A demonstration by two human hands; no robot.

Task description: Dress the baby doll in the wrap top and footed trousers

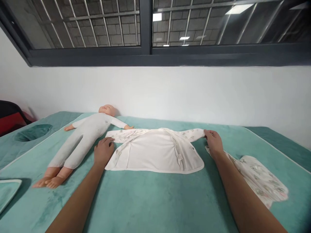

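Observation:
A white baby jacket (pixel 155 150) lies opened flat on the teal bed cover (pixel 150 200), its inside facing up. My left hand (pixel 104 149) rests on its left sleeve, fingers curled around the cloth edge. My right hand (pixel 213 142) pinches the end of the right sleeve and holds it stretched out. A baby doll (pixel 85 134) in a grey suit lies on its back to the left of the jacket, its outstretched arm close to the left sleeve.
A second patterned white garment (pixel 259 178) lies crumpled under my right forearm at the right. A white wall (pixel 170 94) and a barred window stand behind the bed. A teal pad corner (pixel 7 191) shows at the lower left, and a red and black object (pixel 9 118) at the far left.

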